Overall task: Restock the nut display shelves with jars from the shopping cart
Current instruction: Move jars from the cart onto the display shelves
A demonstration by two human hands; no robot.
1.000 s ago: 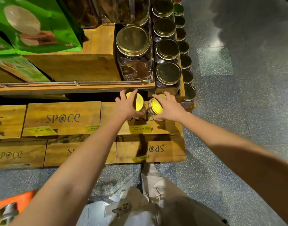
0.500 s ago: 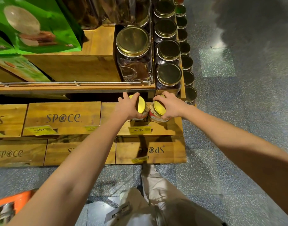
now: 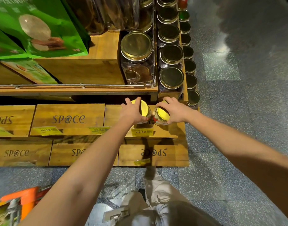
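The left hand point(image 3: 131, 111) clasped one yellow-lidded jar point(image 3: 144, 108), the right hand point(image 3: 175, 111) its neighbour jar point(image 3: 163, 114). Fingers hid their labels (unreadable).

Lighting: dim, warm, from overhead.
Glare: pale patch on floor point(image 3: 221, 44) at 1 o'clock; lids of left jar point(image 3: 144, 108) and right jar point(image 3: 163, 114) blown out to flat yellow.
Shadows: dark band under shelf point(image 3: 74, 91) at 9 o'clock; arm shadow across crates point(image 3: 69, 119) at centre.
Blur: cart point(image 3: 17, 203) at 7 o'clock smeared; boxes point(image 3: 42, 30) at 11 o'clock soft.
Distortion: wide-angle; forearms point(image 3: 91, 168) swell toward the lower edge.
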